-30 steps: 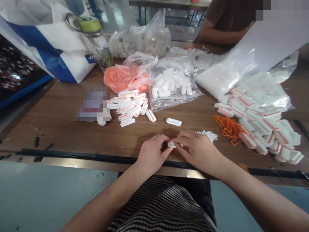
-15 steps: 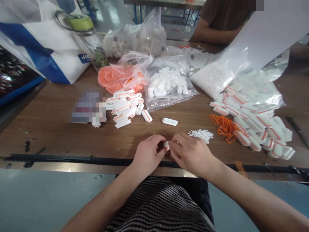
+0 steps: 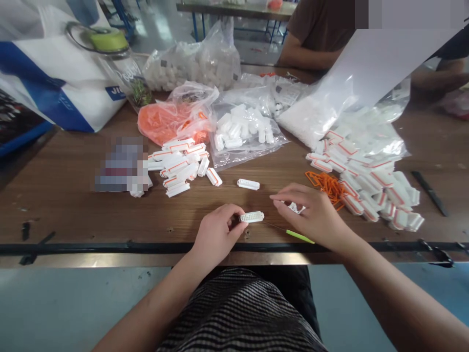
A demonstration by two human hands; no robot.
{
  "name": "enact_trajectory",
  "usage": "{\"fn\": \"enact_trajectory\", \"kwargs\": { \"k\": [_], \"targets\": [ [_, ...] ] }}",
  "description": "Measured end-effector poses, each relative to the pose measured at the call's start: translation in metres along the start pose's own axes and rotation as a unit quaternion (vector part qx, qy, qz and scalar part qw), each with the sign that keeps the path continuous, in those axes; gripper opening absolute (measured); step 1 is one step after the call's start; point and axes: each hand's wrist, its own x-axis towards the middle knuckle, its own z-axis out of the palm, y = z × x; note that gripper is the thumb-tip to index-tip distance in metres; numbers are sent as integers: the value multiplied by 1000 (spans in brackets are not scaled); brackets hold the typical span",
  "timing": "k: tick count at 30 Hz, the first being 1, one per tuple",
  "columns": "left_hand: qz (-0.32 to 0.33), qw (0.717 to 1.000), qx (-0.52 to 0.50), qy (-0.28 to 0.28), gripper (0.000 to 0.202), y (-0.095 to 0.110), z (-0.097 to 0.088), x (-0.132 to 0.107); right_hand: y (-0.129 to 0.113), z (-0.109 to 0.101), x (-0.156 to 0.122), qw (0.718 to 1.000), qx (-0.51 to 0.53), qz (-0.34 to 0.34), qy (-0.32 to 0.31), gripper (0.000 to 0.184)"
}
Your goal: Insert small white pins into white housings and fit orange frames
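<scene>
My left hand (image 3: 220, 230) is closed, pinching the left end of a white plastic connector housing (image 3: 253, 217) whose rows of small holes face up. My right hand (image 3: 311, 210) hovers over a little heap of tiny white plastic pieces (image 3: 296, 208), partly hidden beneath it. Its thumb and forefinger are slightly apart, and nothing shows between them. Just below that hand lies a thin tool with a yellow-green handle (image 3: 300, 236), its fine shaft pointing at the housing. Another white housing (image 3: 248, 184) rests alone beyond my hands.
White housings with orange edging form a left pile (image 3: 181, 166) and a right pile (image 3: 366, 181). Orange frames (image 3: 324, 186) lie by the right one. Behind are clear bags of white parts (image 3: 244, 129), an orange bag (image 3: 164, 120) and a bottle (image 3: 122, 68). A person's forearm (image 3: 311, 56) shows across the table.
My right hand has left the housing and moved right over the tiny pieces. The housing and the green-handled tool have come into view. The camera has shifted slightly right.
</scene>
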Motion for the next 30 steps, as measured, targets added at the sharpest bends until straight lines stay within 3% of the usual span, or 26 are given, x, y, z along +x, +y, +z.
{"fn": "enact_trajectory", "kwargs": {
  "k": [8,13,18,30],
  "targets": [
    [3,1000,-4,4,7,-2,2,-1,-7,8,4,997,-40,4,-71,19],
    [0,1000,-7,0,6,-3,2,0,33,-23,17,975,-161,126,-81,21],
    [-10,1000,-2,-7,7,-3,2,0,62,-40,24,964,-158,164,-137,20],
    [1,1000,1,9,8,-4,3,0,76,-40,26,964,-154,118,-180,22]
  ]
}}
